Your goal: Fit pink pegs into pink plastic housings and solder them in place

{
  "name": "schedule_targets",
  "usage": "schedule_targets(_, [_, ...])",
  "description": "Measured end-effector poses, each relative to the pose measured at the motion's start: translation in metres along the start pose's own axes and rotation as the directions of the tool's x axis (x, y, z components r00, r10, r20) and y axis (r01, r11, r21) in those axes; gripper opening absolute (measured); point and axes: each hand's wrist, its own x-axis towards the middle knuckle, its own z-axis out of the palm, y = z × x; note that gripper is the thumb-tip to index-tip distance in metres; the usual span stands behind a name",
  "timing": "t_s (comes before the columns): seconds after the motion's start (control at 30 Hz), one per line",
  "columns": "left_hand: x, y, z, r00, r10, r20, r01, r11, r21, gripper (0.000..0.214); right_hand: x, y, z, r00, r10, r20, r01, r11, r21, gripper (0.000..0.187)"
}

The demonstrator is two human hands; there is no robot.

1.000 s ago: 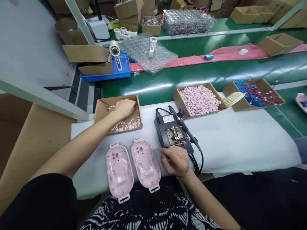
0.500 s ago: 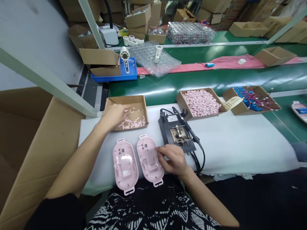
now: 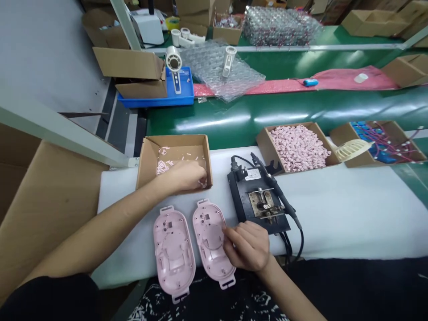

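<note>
My left hand [image 3: 189, 175] reaches into a shallow cardboard box [image 3: 152, 154] of small pink plastic pieces [image 3: 162, 167]. Its fingers are bent down and closed among the pieces at the box's right side; whatever they pinch is hidden. Two pink oval plastic shells lie hollow side up at the table's front edge: a left shell [image 3: 174, 263] and a right shell [image 3: 214, 256]. Over the right edge of the right shell is my right hand [image 3: 247, 244], fingers curled and thumb and forefinger closed. I cannot make out anything between them, nor whether they touch the shell.
A black soldering station [image 3: 239, 196] with a corded iron [image 3: 279, 191] stands right of the shells. Behind it are a box of pink parts [image 3: 301, 149] and a box of blue batteries with wires [image 3: 377, 142]. A handheld fan [image 3: 174, 67] rests in a blue tray [image 3: 150, 101].
My left hand has moved right inside the box, uncovering pink pieces at its left. My right hand stays by the right shell with its fingers more curled. The view has tilted down.
</note>
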Motion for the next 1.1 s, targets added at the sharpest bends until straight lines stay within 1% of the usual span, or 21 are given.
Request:
schedule_targets(0.13, [-0.007,-0.008,-0.001,0.999,-0.041,-0.002,0.041,0.999,-0.018,0.028,0.000,0.001,0.000,1.000,-0.004,0.009,0.004,1.000,-0.006,0.027])
schedule_targets(0.23, [-0.024,-0.012,-0.009,0.989,-0.126,-0.075,0.122,0.991,-0.055,0.026,0.001,0.000,-0.001,1.000,0.007,0.021,-0.007,1.000,0.002,0.031])
schedule_targets(0.27, [-0.033,-0.010,-0.012,0.981,-0.158,-0.113,0.150,0.986,-0.075,0.024,0.002,-0.001,-0.002,0.999,0.030,0.033,-0.031,0.999,0.033,0.032])
schedule_targets(0.33, [-0.054,0.000,-0.016,0.962,-0.201,-0.186,0.178,0.975,-0.134,0.024,0.007,-0.003,-0.008,0.991,0.114,0.069,-0.123,0.982,0.145,0.033])
schedule_targets(0.37, [-0.066,0.007,-0.015,0.957,-0.205,-0.206,0.162,0.965,-0.207,0.026,0.010,-0.005,-0.012,0.982,0.167,0.091,-0.183,0.959,0.217,0.036])
schedule_targets(0.4, [-0.078,0.017,-0.011,0.959,-0.192,-0.207,0.121,0.942,-0.312,0.028,0.014,-0.007,-0.015,0.970,0.216,0.108,-0.238,0.927,0.288,0.040])
schedule_targets(0.43, [-0.089,0.028,-0.005,0.967,-0.160,-0.198,0.061,0.901,-0.430,0.029,0.018,-0.009,-0.019,0.960,0.253,0.121,-0.280,0.895,0.348,0.045])
schedule_targets(0.47, [-0.099,0.039,0.004,0.974,-0.118,-0.192,-0.005,0.841,-0.541,0.030,0.022,-0.012,-0.022,0.952,0.274,0.133,-0.305,0.867,0.395,0.052])
schedule_targets(0.5, [-0.107,0.050,0.014,0.978,-0.080,-0.194,-0.061,0.775,-0.629,0.029,0.026,-0.015,-0.023,0.950,0.274,0.150,-0.313,0.847,0.431,0.057])
schedule_targets(0.53, [-0.114,0.060,0.027,0.977,-0.056,-0.204,-0.102,0.722,-0.684,0.027,0.030,-0.018,-0.024,0.952,0.256,0.168,-0.305,0.834,0.460,0.058])
schedule_targets(0.57, [-0.120,0.068,0.040,0.974,-0.052,-0.220,-0.122,0.699,-0.705,0.025,0.033,-0.022,-0.023,0.955,0.229,0.189,-0.293,0.825,0.483,0.055])
schedule_targets(0.63, [-0.126,0.081,0.065,0.960,-0.106,-0.258,-0.118,0.686,-0.719,0.022,0.038,-0.027,-0.018,0.953,0.194,0.231,-0.289,0.806,0.517,0.039])
schedule_targets(0.7, [-0.130,0.086,0.084,0.945,-0.182,-0.271,-0.085,0.664,-0.742,0.020,0.041,-0.031,-0.012,0.943,0.207,0.261,-0.321,0.774,0.545,0.026])
schedule_targets(0.73, [-0.132,0.086,0.091,0.936,-0.218,-0.276,-0.071,0.651,-0.755,0.020,0.042,-0.033,-0.009,0.934,0.223,0.279,-0.347,0.757,0.554,0.022])
schedule_targets(0.8, [-0.134,0.084,0.099,0.916,-0.276,-0.291,-0.051,0.639,-0.768,0.020,0.043,-0.034,-0.004,0.913,0.250,0.323,-0.396,0.735,0.550,0.018])
schedule_targets(0.83, [-0.135,0.082,0.101,0.906,-0.293,-0.305,-0.046,0.648,-0.760,0.020,0.043,-0.034,-0.002,0.899,0.256,0.354,-0.421,0.730,0.539,0.017])
schedule_targets(0.9, [-0.134,0.077,0.102,0.892,-0.299,-0.339,-0.048,0.684,-0.728,0.021,0.042,-0.033,0.002,0.864,0.276,0.420,-0.475,0.722,0.503,0.014])
schedule_targets(0.97, [-0.130,0.073,0.104,0.880,-0.296,-0.372,-0.052,0.718,-0.694,0.020,0.039,-0.031,0.006,0.822,0.352,0.447,-0.549,0.698,0.460,0.012])
schedule_targets(1.03, [-0.125,0.070,0.107,0.857,-0.306,-0.415,-0.061,0.739,-0.670,0.016,0.037,-0.029,0.010,0.758,0.476,0.446,-0.648,0.624,0.436,0.010])
schedule_targets(1.1, [-0.121,0.069,0.112,0.829,-0.302,-0.470,-0.086,0.762,-0.642,0.017,0.035,-0.028,0.013,0.685,0.576,0.447,-0.728,0.519,0.448,0.011])
